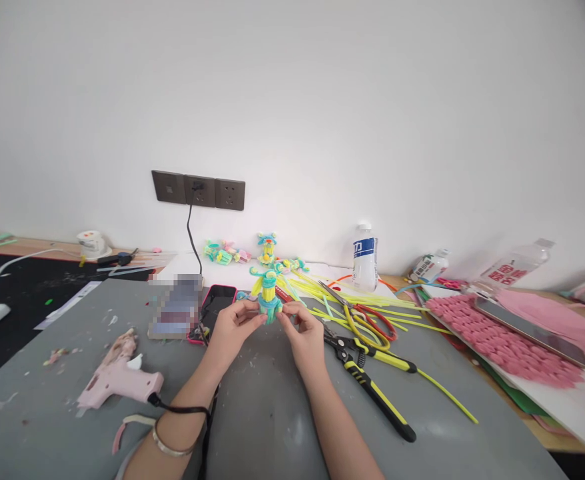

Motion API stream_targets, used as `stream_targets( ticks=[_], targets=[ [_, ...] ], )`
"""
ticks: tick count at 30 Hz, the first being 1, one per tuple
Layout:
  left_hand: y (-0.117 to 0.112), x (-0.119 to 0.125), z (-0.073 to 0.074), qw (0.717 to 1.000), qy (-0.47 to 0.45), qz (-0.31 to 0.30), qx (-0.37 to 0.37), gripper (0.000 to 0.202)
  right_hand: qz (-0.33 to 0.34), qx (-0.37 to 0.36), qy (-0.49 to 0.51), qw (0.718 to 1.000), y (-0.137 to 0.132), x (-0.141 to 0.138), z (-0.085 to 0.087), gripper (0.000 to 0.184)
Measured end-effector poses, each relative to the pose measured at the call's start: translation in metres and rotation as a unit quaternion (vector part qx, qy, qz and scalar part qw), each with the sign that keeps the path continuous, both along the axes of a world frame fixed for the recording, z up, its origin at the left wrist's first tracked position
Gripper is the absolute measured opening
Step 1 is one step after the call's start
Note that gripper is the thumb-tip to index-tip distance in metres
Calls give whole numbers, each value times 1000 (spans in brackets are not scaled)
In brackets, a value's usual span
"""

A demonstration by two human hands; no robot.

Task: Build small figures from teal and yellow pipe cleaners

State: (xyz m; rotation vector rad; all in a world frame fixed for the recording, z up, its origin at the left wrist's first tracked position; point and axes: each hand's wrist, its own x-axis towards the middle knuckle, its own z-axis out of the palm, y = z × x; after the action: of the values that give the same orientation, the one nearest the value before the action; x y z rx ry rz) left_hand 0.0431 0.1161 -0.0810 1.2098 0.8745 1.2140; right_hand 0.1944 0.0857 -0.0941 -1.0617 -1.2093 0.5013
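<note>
Between my two hands, a small yellow and teal pipe-cleaner figure (269,297) is held upright above the grey mat. My left hand (237,323) pinches its lower left side between thumb and fingers. On the opposite side, the thumb and fingers of my right hand (301,328) close on the figure's lower part. Behind it, another pipe-cleaner figure (267,249) stands by the wall, and more of these figures (222,253) lie to its left. Yellow pipe cleaners (372,300) spread out to the right of my hands.
A pink hot glue gun (117,383) lies left on the grey mat (262,427). Wire pliers (367,383) and scissors (352,310) are at right. Two phones, one in a pink case (216,303), are near my left hand. A bottle (365,257) stands behind; pink knitting (507,343) lies far right.
</note>
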Motion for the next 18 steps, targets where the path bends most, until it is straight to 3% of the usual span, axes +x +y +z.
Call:
stream_targets(
  ticks=[18],
  targets=[
    [1, -1, -2, 1000, 9, 5, -1, 29, 3, -8, -11, 1000, 0, 0, 2, 18]
  ],
)
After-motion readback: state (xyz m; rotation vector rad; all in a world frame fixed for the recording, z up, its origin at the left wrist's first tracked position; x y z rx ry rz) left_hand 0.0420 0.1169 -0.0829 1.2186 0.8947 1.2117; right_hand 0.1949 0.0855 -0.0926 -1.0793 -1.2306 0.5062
